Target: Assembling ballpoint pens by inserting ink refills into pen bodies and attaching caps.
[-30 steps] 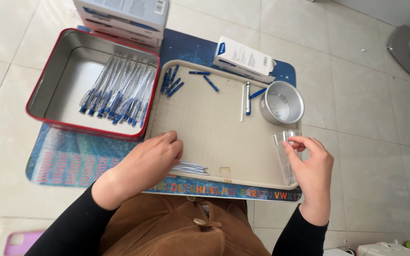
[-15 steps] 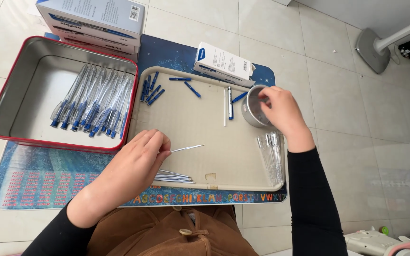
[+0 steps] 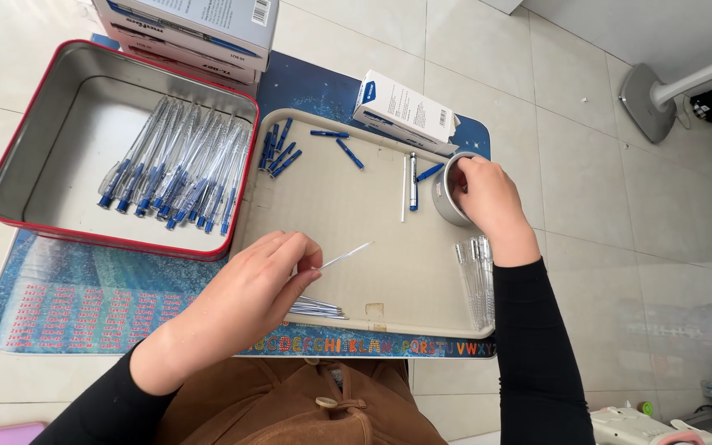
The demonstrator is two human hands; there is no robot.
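Note:
My left hand (image 3: pixel 259 284) pinches a thin pen refill (image 3: pixel 346 255) above the beige tray (image 3: pixel 348 206), just over a small heap of refills (image 3: pixel 316 308) at the tray's near edge. My right hand (image 3: pixel 486 198) reaches into a small round metal tin (image 3: pixel 448 198) at the tray's right side; what its fingers hold is hidden. Clear pen barrels (image 3: pixel 475 278) lie by my right wrist. Blue pen caps (image 3: pixel 280 150) and one assembled pen (image 3: pixel 413 180) lie at the tray's far side.
A red-rimmed metal tin (image 3: pixel 51 124) on the left holds several finished blue pens (image 3: pixel 179 169). Cardboard boxes (image 3: pixel 195 29) stand behind it, and a small white box (image 3: pixel 405 109) behind the tray. All rest on a blue patterned mat (image 3: pixel 92 301) over a tiled floor.
My right hand left the clear barrels and went up into the round tin. My left hand lifted one refill from the heap and holds it over the tray.

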